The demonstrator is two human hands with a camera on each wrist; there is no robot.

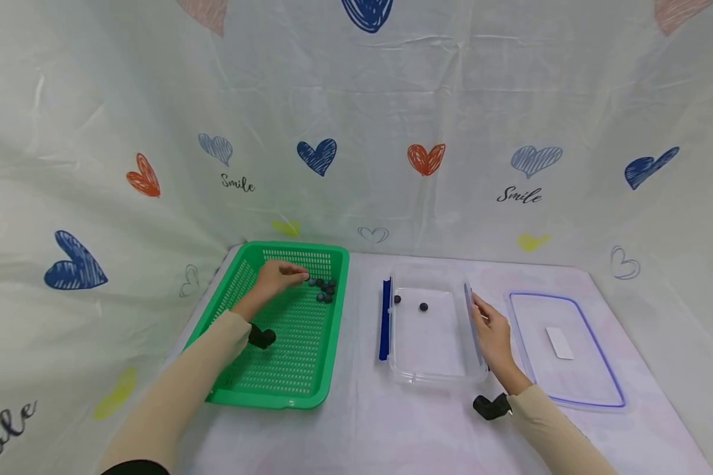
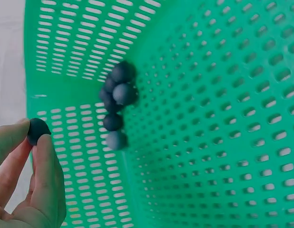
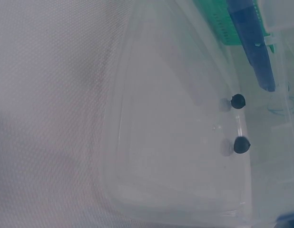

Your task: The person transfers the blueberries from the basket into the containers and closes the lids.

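In the left wrist view, a dark blueberry (image 2: pixel 38 131) is pinched between the thumb and fingertips of my left hand (image 1: pixel 273 280). That hand is over the green basket (image 1: pixel 331 369), near its far end. Several blueberries (image 2: pixel 124 94) lie in a cluster inside the basket, by its wall. My right hand (image 1: pixel 494 333) grips the right side of a clear plastic container (image 1: pixel 430 349), at its raised side latch. Two blueberries (image 1: pixel 424 307) sit apart on the container's floor. The right hand is out of sight in its own wrist view.
A clear lid (image 1: pixel 588 363) with a blue seal lies right of the container, a white label on it. The container's left blue latch (image 1: pixel 385 320) hangs outward, between it and the basket. A heart-printed sheet (image 1: pixel 368 198) stands behind the table.
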